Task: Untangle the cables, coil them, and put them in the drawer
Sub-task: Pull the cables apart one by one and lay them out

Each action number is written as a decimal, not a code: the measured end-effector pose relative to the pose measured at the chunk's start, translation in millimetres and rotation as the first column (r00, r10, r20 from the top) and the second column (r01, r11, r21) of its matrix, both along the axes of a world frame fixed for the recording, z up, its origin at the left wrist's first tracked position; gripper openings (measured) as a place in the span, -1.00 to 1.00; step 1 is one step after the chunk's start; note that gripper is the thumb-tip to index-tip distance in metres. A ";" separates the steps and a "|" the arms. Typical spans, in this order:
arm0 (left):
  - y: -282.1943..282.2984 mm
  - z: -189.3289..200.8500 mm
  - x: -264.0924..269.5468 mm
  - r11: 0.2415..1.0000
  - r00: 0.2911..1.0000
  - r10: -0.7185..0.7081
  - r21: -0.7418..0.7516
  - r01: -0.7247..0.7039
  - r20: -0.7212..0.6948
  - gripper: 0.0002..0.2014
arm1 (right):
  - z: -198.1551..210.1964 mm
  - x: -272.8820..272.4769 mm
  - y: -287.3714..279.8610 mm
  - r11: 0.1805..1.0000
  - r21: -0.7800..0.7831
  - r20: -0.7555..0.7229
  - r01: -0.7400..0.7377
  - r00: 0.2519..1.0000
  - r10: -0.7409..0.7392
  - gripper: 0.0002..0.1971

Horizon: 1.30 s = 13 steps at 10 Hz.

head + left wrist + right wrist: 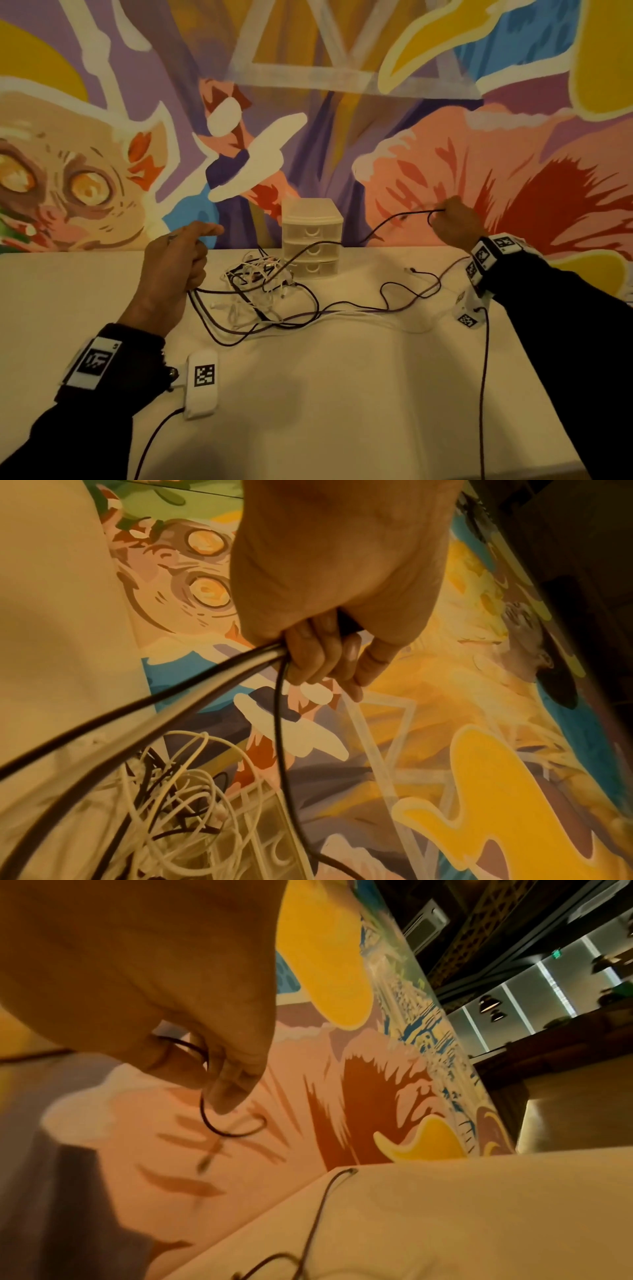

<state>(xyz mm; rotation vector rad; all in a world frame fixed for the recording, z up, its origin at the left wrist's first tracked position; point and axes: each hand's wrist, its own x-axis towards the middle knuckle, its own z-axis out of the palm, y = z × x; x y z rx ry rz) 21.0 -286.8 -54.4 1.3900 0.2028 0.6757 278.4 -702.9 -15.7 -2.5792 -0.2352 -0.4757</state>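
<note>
Above table [342, 394] | dark cable [387, 222] — pinched in right-hand fingers [226, 1093] | left hand [178, 260] grips strands

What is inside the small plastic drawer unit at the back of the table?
The translucent three-drawer plastic unit has all its drawers pushed in. Nothing dark shows through the cloudy fronts, but they hide the contents, so I cannot tell. The tangle of white and dark cables lies on the table before it.
</note>
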 end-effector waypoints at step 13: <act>-31.1 92.0 -17.0 0.985 0.935 -0.172 0.067 0.160 0.310 -0.64 | 25.5 -100.3 147.4 0.670 -0.394 -0.180 -0.629 0.768 0.615 -0.71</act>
